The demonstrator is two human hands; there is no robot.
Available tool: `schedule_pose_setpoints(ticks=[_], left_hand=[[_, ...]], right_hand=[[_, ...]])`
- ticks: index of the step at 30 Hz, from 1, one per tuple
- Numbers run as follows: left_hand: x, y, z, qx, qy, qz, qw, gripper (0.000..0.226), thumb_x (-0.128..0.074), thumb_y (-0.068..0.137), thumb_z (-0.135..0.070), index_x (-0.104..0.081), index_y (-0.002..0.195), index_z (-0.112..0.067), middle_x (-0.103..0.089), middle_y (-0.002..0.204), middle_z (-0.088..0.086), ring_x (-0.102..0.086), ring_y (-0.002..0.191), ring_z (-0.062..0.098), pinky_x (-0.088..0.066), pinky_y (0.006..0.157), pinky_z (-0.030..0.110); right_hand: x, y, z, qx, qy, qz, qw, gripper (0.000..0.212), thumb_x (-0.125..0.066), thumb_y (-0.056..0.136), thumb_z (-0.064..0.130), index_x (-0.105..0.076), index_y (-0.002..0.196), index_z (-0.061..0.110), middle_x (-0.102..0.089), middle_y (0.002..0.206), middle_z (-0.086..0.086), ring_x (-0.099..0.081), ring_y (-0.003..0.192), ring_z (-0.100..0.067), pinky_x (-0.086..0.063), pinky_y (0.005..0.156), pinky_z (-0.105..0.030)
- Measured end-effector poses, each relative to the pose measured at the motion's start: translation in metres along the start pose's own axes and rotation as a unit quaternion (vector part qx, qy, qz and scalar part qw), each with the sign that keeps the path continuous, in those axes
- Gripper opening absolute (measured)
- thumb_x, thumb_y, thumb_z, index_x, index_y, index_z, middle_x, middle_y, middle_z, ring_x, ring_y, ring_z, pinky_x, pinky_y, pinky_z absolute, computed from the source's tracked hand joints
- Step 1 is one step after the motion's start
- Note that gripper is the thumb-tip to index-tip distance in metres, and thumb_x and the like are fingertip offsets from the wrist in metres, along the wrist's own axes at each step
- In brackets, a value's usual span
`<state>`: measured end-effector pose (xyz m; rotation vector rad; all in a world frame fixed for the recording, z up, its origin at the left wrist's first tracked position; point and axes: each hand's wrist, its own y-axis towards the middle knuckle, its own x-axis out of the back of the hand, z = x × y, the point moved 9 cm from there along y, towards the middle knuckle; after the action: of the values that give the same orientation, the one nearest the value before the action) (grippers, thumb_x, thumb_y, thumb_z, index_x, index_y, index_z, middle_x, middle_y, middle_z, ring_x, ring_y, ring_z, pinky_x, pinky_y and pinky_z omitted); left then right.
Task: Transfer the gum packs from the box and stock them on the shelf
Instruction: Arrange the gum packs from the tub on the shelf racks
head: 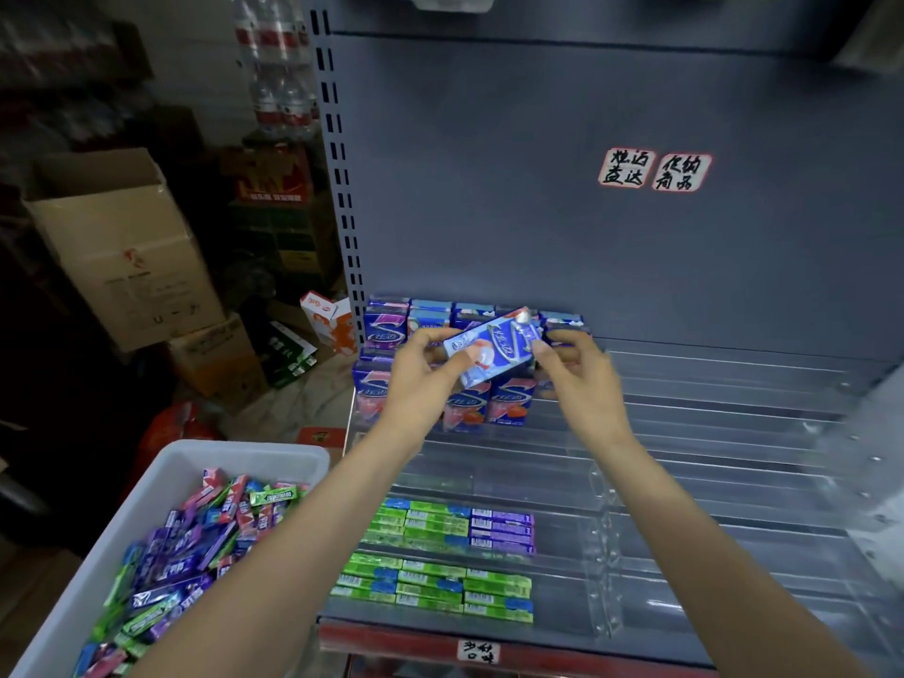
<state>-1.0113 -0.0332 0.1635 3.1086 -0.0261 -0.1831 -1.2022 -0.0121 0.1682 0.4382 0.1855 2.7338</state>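
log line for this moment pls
left hand + right hand: both grip blue gum pack | above upright packs on shelf | bin holds loose packs

A blue gum pack (491,345) tilts above upright blue packs (464,403) on the shelf (734,433); loose sticks fill the white box (161,462).

Cardboard cartons (122,247), bottled water (276,66)
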Motion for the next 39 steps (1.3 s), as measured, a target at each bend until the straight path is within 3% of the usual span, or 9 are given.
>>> schedule_pose_setpoints(ticks=[4, 7, 12, 15, 19, 22, 28, 32, 39], left_hand=[[-0.023, -0.003, -0.004, -0.030, 0.031, 0.042, 0.998, 0.018, -0.066, 0.087, -0.012, -0.053, 0.095, -0.022, -0.064, 0.095, 0.001, -0.065, 0.083, 0.009, -0.054, 0.061, 0.017], [-0.022, -0.005, -0.011, -0.109, 0.206, 0.067, 0.970, 0.026, -0.068, 0.086, -0.020, -0.055, 0.108, -0.016, -0.065, 0.106, 0.002, -0.063, 0.093, 0.011, -0.054, 0.074, 0.023], [-0.023, -0.011, -0.005, -0.216, 0.587, 0.117, 0.772, 0.052, -0.059, 0.092, -0.028, -0.040, 0.140, -0.021, -0.045, 0.139, -0.002, -0.039, 0.128, 0.017, -0.036, 0.102, 0.032], [-0.020, -0.010, 0.006, -0.210, 0.635, 0.142, 0.729, 0.055, -0.054, 0.095, -0.030, -0.033, 0.145, -0.023, -0.035, 0.149, -0.005, -0.030, 0.135, 0.016, -0.027, 0.110, 0.033], [-0.019, -0.012, 0.009, -0.212, 0.655, 0.152, 0.709, 0.054, -0.051, 0.096, -0.028, -0.031, 0.147, -0.024, -0.030, 0.153, -0.006, -0.027, 0.139, 0.015, -0.021, 0.112, 0.032], [-0.020, -0.013, 0.006, -0.218, 0.657, 0.152, 0.705, 0.053, -0.049, 0.097, -0.028, -0.031, 0.147, -0.024, -0.030, 0.153, -0.006, -0.027, 0.139, 0.015, -0.020, 0.113, 0.032], [-0.021, -0.015, 0.006, -0.215, 0.655, 0.141, 0.710, 0.053, -0.048, 0.097, -0.030, -0.031, 0.147, -0.022, -0.031, 0.152, -0.004, -0.027, 0.138, 0.016, -0.017, 0.114, 0.031], [-0.022, -0.013, 0.005, -0.223, 0.662, 0.132, 0.703, 0.051, -0.047, 0.098, -0.028, -0.032, 0.146, -0.022, -0.032, 0.151, -0.004, -0.027, 0.138, 0.017, -0.019, 0.113, 0.032], [-0.025, -0.011, 0.006, -0.243, 0.691, 0.093, 0.675, 0.051, -0.047, 0.097, -0.022, -0.032, 0.146, -0.020, -0.035, 0.149, -0.001, -0.030, 0.136, 0.020, -0.021, 0.112, 0.033]], right_hand=[[-0.010, -0.005, 0.005, -0.055, 0.204, 0.068, 0.975, 0.019, -0.054, 0.093, 0.011, -0.056, 0.111, 0.006, -0.067, 0.093, -0.008, -0.068, 0.073, -0.007, -0.056, 0.063, -0.021], [-0.002, -0.005, 0.006, -0.035, 0.222, 0.066, 0.972, 0.019, -0.055, 0.091, 0.006, -0.056, 0.110, 0.005, -0.067, 0.090, -0.006, -0.068, 0.071, -0.004, -0.056, 0.063, -0.020], [0.011, -0.004, 0.000, -0.020, 0.176, 0.062, 0.982, 0.016, -0.055, 0.091, 0.005, -0.054, 0.106, 0.012, -0.065, 0.088, -0.002, -0.066, 0.069, 0.002, -0.055, 0.060, -0.017], [0.016, 0.000, -0.003, -0.001, 0.124, 0.061, 0.990, 0.021, -0.056, 0.091, 0.005, -0.054, 0.109, 0.015, -0.064, 0.093, -0.003, -0.066, 0.072, -0.003, -0.057, 0.062, -0.021], [0.012, 0.000, 0.001, 0.077, -0.068, 0.061, 0.993, 0.028, -0.061, 0.089, 0.011, -0.059, 0.117, 0.014, -0.064, 0.100, -0.004, -0.064, 0.082, -0.023, -0.054, 0.074, -0.030], [-0.002, -0.004, 0.008, 0.158, -0.233, 0.049, 0.958, 0.037, -0.064, 0.088, 0.012, -0.059, 0.125, 0.009, -0.059, 0.112, -0.012, -0.053, 0.081, -0.018, -0.035, 0.077, -0.013], [-0.033, -0.012, -0.003, 0.152, -0.292, 0.063, 0.942, 0.042, -0.062, 0.087, 0.006, -0.057, 0.128, 0.007, -0.049, 0.122, -0.009, -0.049, 0.112, -0.019, -0.030, 0.095, -0.011], [-0.036, -0.015, -0.007, 0.153, -0.299, 0.045, 0.941, 0.043, -0.061, 0.088, 0.004, -0.054, 0.130, 0.008, -0.048, 0.126, -0.009, -0.045, 0.120, -0.021, -0.034, 0.104, -0.022], [-0.036, -0.021, -0.006, 0.166, -0.352, 0.036, 0.921, 0.045, -0.064, 0.087, 0.013, -0.054, 0.131, 0.012, -0.048, 0.128, -0.006, -0.042, 0.120, -0.022, -0.047, 0.094, -0.036]])
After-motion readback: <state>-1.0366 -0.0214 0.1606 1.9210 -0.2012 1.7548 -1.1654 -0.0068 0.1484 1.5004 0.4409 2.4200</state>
